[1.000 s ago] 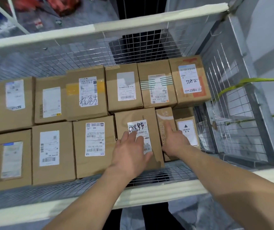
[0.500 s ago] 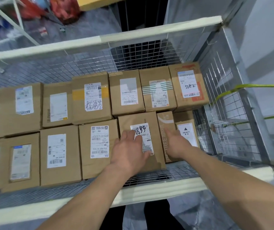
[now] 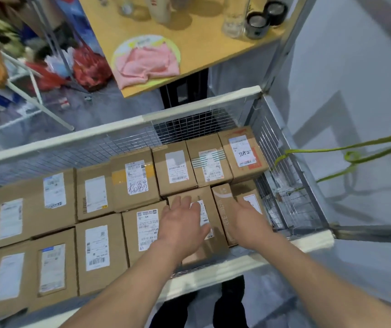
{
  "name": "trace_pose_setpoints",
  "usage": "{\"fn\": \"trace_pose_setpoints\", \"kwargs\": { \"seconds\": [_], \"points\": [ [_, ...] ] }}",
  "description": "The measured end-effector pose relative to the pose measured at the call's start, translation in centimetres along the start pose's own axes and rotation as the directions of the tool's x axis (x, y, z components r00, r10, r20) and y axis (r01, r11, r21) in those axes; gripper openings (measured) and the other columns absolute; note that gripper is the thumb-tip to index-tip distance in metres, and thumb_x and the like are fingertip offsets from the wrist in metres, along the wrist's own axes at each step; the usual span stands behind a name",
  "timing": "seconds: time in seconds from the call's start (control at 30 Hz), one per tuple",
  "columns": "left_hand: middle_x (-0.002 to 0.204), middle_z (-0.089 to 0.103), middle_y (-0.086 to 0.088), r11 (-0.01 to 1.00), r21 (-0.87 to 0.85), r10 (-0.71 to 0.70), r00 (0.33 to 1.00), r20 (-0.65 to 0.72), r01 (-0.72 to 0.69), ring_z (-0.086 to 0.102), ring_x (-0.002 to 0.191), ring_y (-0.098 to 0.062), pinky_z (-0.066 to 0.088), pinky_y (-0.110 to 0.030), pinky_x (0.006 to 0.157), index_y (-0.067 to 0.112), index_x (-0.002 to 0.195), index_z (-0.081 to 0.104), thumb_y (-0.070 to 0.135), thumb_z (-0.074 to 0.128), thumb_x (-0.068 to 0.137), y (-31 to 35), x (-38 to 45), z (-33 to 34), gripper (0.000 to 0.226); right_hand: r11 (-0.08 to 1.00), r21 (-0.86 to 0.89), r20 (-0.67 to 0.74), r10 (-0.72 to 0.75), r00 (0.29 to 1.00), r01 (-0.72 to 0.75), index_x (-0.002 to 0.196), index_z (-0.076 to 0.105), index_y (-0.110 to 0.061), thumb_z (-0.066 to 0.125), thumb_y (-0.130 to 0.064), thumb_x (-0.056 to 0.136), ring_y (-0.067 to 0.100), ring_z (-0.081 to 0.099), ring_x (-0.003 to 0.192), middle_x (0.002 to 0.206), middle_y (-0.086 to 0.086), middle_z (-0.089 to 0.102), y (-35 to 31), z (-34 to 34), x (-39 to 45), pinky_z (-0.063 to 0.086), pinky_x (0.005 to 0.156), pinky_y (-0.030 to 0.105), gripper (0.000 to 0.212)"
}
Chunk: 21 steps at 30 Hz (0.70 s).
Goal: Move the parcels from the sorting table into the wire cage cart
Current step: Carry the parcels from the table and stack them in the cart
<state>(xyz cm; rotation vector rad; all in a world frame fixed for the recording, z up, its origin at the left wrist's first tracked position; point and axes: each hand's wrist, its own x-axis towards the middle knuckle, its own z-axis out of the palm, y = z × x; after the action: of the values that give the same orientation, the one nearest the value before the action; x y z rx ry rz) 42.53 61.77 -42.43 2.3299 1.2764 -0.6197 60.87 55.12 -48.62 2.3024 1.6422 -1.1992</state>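
Parcels fill the wire cage cart [image 3: 215, 101]. Left hand [image 3: 181, 224] lies flat, fingers straight, on a labelled box [image 3: 210, 242] by the near rail; right hand [image 3: 249, 218], fingers relaxed, presses the narrow carton [image 3: 221, 204] beside it, which could tip rightward.

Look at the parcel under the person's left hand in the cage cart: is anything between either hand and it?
Nothing visible. The left hand lies flat on the parcel; the right hand rests on the narrow box beside it.
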Motion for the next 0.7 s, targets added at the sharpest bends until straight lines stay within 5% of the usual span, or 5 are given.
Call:
{"fn": "trace_pose_setpoints", "kwargs": {
  "seconds": [0.13,0.33,0.57,0.7],
  "points": [
    [0.15,0.038,-0.004,0.997,0.014,0.074,0.996,-0.043,-0.074,0.032,0.139,-0.024,0.032,-0.042,0.114,0.019,0.146,0.04,0.056,0.04,0.099,1.1,-1.9,-3.1,0.06,0.999,0.045,-0.102,0.026,0.994,-0.022,0.161,0.014,-0.018,0.056,-0.027,0.096,0.02,0.014,0.156,0.169,0.003,0.017,-2.7,-3.4,-4.7,0.032,0.119,0.037,0.078],
    [0.153,0.038,-0.001,0.968,-0.027,0.241,0.955,-0.175,-0.249,0.035,0.14,-0.02,0.036,-0.035,0.11,0.019,0.15,0.034,0.057,0.043,0.099,4.4,-5.3,-8.0,0.064,0.987,0.147,-0.33,0.117,0.937,-0.072,0.163,0.012,-0.019,0.049,-0.034,0.103,0.015,0.012,0.156,0.169,0.0,0.016,-5.3,-8.6,-13.8,0.017,0.122,0.029,0.072],
    [0.16,0.03,0.005,0.852,-0.081,0.485,0.839,-0.247,-0.516,0.03,0.145,-0.015,0.032,-0.032,0.111,0.021,0.155,0.027,0.057,0.046,0.098,11.2,-10.0,-11.9,0.07,0.932,0.316,-0.525,0.328,0.785,-0.178,0.161,0.02,-0.022,0.052,-0.034,0.1,0.013,0.02,0.153,0.167,-0.003,0.024,-4.2,-10.7,-24.4,0.022,0.121,0.027,0.07],
    [0.159,0.031,0.004,0.753,-0.006,0.64,0.735,-0.226,-0.658,0.03,0.145,-0.015,0.033,-0.032,0.111,0.022,0.154,0.029,0.059,0.044,0.098,16.2,-12.7,-12.0,0.069,0.881,0.402,-0.577,0.457,0.677,-0.251,0.162,0.016,-0.021,0.051,-0.032,0.102,0.013,0.015,0.155,0.168,-0.001,0.019,-2.4,-10.5,-31.2,0.011,0.12,0.02,0.07]
  ]
}}
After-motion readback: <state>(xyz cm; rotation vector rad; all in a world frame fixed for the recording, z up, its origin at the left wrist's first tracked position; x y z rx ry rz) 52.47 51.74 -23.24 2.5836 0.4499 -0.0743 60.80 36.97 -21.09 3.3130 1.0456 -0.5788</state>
